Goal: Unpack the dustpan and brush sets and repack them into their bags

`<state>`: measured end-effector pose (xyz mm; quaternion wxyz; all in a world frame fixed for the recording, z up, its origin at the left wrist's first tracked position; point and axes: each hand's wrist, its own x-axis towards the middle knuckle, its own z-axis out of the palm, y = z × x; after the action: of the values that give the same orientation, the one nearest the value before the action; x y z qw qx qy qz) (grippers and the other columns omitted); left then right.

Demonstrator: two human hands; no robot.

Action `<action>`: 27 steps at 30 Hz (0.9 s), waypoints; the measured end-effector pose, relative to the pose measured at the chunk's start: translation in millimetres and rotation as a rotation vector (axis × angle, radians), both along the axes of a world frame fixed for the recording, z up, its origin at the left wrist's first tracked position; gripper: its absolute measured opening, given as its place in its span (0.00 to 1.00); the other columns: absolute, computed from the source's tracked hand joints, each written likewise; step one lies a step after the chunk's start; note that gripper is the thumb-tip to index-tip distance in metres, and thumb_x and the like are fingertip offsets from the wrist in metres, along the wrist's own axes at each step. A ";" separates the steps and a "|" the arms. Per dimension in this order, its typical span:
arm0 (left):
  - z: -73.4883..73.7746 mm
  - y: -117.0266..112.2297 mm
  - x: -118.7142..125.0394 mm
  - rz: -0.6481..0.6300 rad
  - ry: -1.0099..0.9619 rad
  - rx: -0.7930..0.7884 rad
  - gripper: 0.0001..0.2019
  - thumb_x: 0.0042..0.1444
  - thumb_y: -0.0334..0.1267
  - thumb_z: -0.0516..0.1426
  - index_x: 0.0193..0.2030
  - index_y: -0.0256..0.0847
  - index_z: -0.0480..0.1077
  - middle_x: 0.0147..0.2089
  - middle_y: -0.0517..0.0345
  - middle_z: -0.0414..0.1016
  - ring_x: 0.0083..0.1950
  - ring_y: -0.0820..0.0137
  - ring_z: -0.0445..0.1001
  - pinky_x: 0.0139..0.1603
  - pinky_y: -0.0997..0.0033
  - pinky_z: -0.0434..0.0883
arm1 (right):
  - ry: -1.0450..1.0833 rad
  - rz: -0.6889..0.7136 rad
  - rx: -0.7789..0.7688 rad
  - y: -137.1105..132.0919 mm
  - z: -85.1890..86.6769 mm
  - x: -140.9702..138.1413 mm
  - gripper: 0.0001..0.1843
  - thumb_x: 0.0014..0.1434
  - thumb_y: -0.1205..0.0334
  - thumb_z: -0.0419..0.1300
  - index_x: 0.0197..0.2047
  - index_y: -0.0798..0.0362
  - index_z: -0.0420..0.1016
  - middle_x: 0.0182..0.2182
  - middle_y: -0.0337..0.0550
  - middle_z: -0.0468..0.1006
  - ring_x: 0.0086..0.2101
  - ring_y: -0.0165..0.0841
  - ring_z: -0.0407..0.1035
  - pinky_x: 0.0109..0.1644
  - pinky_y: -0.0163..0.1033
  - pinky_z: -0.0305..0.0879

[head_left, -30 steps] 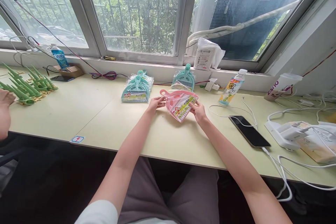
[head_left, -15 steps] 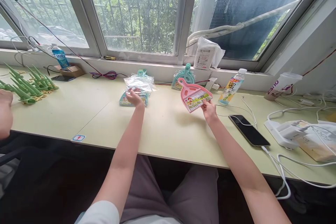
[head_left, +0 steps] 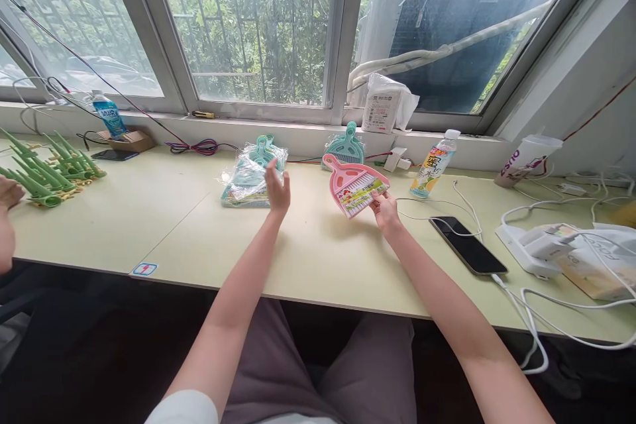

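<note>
My right hand (head_left: 385,210) grips a pink dustpan (head_left: 342,175) by its lower right edge and holds it tilted above the table. A white-bristled brush and a printed label card sit in its pan. My left hand (head_left: 278,189) is open with fingers apart, at the right side of a stack of turquoise dustpans (head_left: 262,152). Crumpled clear plastic wrapping (head_left: 243,175) lies over that stack. Behind the pink dustpan, another turquoise dustpan set (head_left: 348,144) leans near the sill, partly hidden.
A drink bottle (head_left: 434,164), a phone (head_left: 467,245), a cup (head_left: 527,160) and a power strip (head_left: 531,255) with loose white cables occupy the right side. Green spiky plastic parts (head_left: 50,169) stand at the left, beside another person's hand (head_left: 8,195). A tissue pack (head_left: 385,106) rests on the sill.
My left hand has come off the clear wrapping, which now lies on the turquoise stack, and moved right with its fingers spreading. The pink dustpan has shifted slightly left in my right hand.
</note>
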<state>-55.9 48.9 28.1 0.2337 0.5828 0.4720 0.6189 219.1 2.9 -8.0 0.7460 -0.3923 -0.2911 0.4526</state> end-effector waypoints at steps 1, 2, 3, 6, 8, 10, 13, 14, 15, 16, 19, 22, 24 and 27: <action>-1.8 -4.4 13.7 -0.225 -0.054 -0.125 0.25 0.66 0.48 0.45 0.67 0.44 0.50 0.65 0.43 0.61 0.65 0.56 0.62 0.62 0.50 0.62 | -0.003 0.026 0.012 -1.0 0.8 -4.0 0.13 0.51 0.68 0.65 0.41 0.52 0.72 0.39 0.40 0.80 0.38 0.29 0.76 0.47 0.36 0.74; -5.1 -8.7 26.6 -0.464 -0.087 -0.285 0.27 0.65 0.52 0.42 0.67 0.43 0.50 0.63 0.42 0.64 0.60 0.56 0.68 0.57 0.50 0.67 | -0.011 0.057 0.020 -2.1 1.6 -8.3 0.13 0.51 0.67 0.65 0.41 0.52 0.72 0.39 0.40 0.80 0.37 0.29 0.76 0.47 0.35 0.74; -9.7 -12.5 37.8 -0.658 -0.099 -0.393 0.29 0.64 0.56 0.42 0.67 0.43 0.51 0.62 0.41 0.66 0.56 0.55 0.72 0.52 0.51 0.70 | -0.023 0.091 0.023 -3.1 2.4 -12.5 0.13 0.51 0.67 0.65 0.42 0.52 0.72 0.38 0.39 0.80 0.36 0.29 0.76 0.46 0.35 0.74; -25.1 -16.0 56.2 -0.814 -0.134 -0.431 0.31 0.59 0.57 0.52 0.66 0.46 0.55 0.58 0.47 0.71 0.51 0.57 0.75 0.45 0.58 0.74 | -0.087 0.181 -0.054 -4.7 4.3 -21.5 0.06 0.57 0.66 0.62 0.40 0.53 0.72 0.34 0.41 0.81 0.33 0.30 0.77 0.42 0.36 0.75; -32.8 -8.1 56.1 -0.684 -0.210 -0.413 0.29 0.60 0.55 0.52 0.64 0.44 0.59 0.55 0.48 0.73 0.50 0.59 0.75 0.45 0.61 0.73 | -0.163 0.243 -0.184 -4.0 4.5 -21.4 0.06 0.62 0.63 0.56 0.37 0.56 0.71 0.30 0.46 0.81 0.29 0.32 0.77 0.36 0.37 0.75; -37.3 6.7 50.6 -0.530 -0.292 -0.384 0.26 0.62 0.51 0.50 0.62 0.39 0.63 0.54 0.47 0.74 0.52 0.61 0.74 0.49 0.63 0.72 | -0.233 0.248 -0.316 -2.0 4.0 -15.0 0.14 0.66 0.60 0.49 0.37 0.57 0.71 0.26 0.48 0.81 0.23 0.31 0.75 0.27 0.34 0.72; -40.6 28.8 42.0 -0.442 -0.344 -0.381 0.23 0.63 0.46 0.51 0.60 0.36 0.66 0.54 0.48 0.75 0.53 0.64 0.73 0.55 0.64 0.69 | -0.196 0.054 -0.400 2.0 3.2 5.5 0.20 0.69 0.56 0.42 0.36 0.57 0.71 0.25 0.47 0.80 0.17 0.26 0.69 0.18 0.28 0.60; -41.3 33.3 40.2 -0.432 -0.348 -0.390 0.23 0.63 0.46 0.51 0.60 0.36 0.66 0.53 0.48 0.75 0.53 0.64 0.73 0.56 0.63 0.68 | -0.143 -0.038 -0.391 3.3 3.2 14.3 0.23 0.69 0.55 0.39 0.36 0.57 0.70 0.26 0.47 0.80 0.17 0.24 0.69 0.18 0.27 0.60; -41.9 35.8 38.9 -0.424 -0.343 -0.399 0.23 0.63 0.46 0.51 0.60 0.36 0.66 0.53 0.48 0.75 0.53 0.64 0.74 0.56 0.62 0.68 | -0.085 -0.122 -0.364 4.4 3.6 23.2 0.26 0.70 0.54 0.36 0.36 0.57 0.70 0.27 0.47 0.80 0.19 0.24 0.71 0.20 0.26 0.61; -42.4 36.3 38.2 -0.420 -0.333 -0.403 0.23 0.63 0.46 0.50 0.59 0.35 0.67 0.53 0.47 0.76 0.52 0.64 0.74 0.56 0.61 0.68 | -0.030 -0.200 -0.327 5.4 4.1 31.6 0.29 0.70 0.52 0.32 0.36 0.56 0.70 0.29 0.48 0.80 0.23 0.24 0.73 0.22 0.26 0.64; -43.7 29.7 38.5 -0.431 -0.270 -0.400 0.23 0.63 0.48 0.49 0.56 0.32 0.69 0.52 0.45 0.76 0.51 0.62 0.74 0.56 0.61 0.67 | 0.036 -0.319 -0.269 6.9 6.3 46.6 0.32 0.69 0.51 0.26 0.37 0.54 0.68 0.33 0.48 0.80 0.30 0.26 0.76 0.30 0.28 0.69; -44.7 19.3 42.4 -0.466 -0.190 -0.389 0.24 0.62 0.49 0.50 0.53 0.31 0.70 0.50 0.45 0.77 0.50 0.62 0.75 0.54 0.62 0.68 | -0.146 -0.262 -0.325 4.7 8.1 36.7 0.27 0.69 0.53 0.31 0.38 0.54 0.69 0.33 0.47 0.79 0.29 0.28 0.75 0.31 0.31 0.68; -44.8 13.1 47.1 -0.532 -0.143 -0.385 0.24 0.62 0.51 0.50 0.52 0.31 0.71 0.49 0.45 0.77 0.48 0.62 0.75 0.53 0.62 0.68 | -0.450 -0.217 -0.302 -0.1 8.8 16.9 0.23 0.68 0.55 0.37 0.39 0.54 0.70 0.34 0.47 0.79 0.29 0.29 0.74 0.31 0.33 0.67; -43.8 4.9 55.6 -0.657 -0.089 -0.353 0.26 0.61 0.53 0.49 0.52 0.31 0.71 0.50 0.45 0.77 0.50 0.62 0.74 0.54 0.63 0.67 | -1.155 -0.212 -0.120 -11.4 8.8 -18.9 0.20 0.66 0.54 0.44 0.36 0.52 0.74 0.38 0.47 0.78 0.39 0.35 0.72 0.38 0.37 0.65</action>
<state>-0.3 53.8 -15.7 0.5370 0.6265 0.3487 0.4445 200.2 -8.5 0.8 0.4843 -0.6437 -0.5833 0.1043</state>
